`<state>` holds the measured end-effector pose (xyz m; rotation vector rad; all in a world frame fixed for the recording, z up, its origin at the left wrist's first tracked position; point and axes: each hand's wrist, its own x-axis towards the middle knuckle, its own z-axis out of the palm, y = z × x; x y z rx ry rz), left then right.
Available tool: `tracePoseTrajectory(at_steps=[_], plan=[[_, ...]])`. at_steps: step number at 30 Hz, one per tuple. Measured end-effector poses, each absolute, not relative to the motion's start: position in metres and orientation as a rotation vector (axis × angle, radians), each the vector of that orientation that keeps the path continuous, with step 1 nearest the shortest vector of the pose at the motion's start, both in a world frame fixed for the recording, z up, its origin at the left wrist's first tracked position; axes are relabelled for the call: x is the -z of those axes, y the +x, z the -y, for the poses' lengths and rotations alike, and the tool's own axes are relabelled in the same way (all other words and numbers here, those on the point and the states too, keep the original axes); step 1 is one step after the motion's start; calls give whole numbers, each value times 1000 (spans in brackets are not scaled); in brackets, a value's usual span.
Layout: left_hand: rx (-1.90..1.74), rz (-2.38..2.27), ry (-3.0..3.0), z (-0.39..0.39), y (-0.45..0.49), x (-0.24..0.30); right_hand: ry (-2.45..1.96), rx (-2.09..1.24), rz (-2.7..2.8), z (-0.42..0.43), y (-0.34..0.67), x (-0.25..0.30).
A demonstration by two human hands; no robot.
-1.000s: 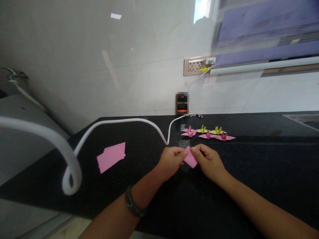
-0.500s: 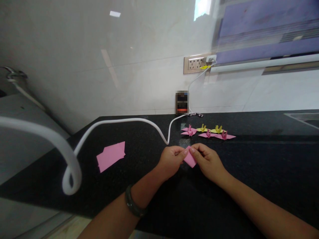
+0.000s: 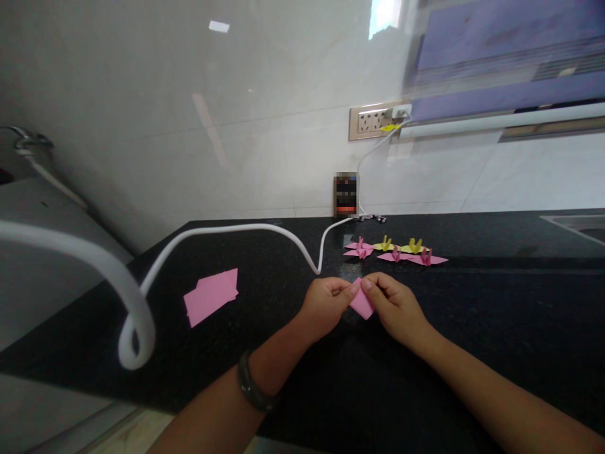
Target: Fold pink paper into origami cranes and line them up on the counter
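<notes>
A small folded pink paper (image 3: 362, 303) is pinched between both my hands just above the black counter (image 3: 496, 315). My left hand (image 3: 326, 305) grips its left edge with curled fingers, and a dark bangle sits on that wrist. My right hand (image 3: 394, 308) holds its right side, thumb on top. Behind the hands lies a row of finished folded paper figures (image 3: 394, 251), pink and yellow. A stack of flat pink paper sheets (image 3: 211, 296) lies on the counter to the left.
A thick white hose (image 3: 142, 296) loops across the counter's left part. A small dark device (image 3: 346, 196) leans on the tiled wall, cabled to a wall socket (image 3: 373, 122). A sink edge (image 3: 574, 224) shows far right. The counter's near edge runs below my forearms.
My fingers have shifted slightly on the pink paper; otherwise the hands and everything else stay in place.
</notes>
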<state>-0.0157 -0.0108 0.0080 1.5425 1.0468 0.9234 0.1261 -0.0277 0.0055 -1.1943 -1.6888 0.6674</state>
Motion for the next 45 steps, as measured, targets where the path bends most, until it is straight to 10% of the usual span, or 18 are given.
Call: tracePoseTrajectory(at_steps=[45], plan=[[-1162,-1371,1841,3,-25,-7,-1239,-467,1831,21,132,-1]])
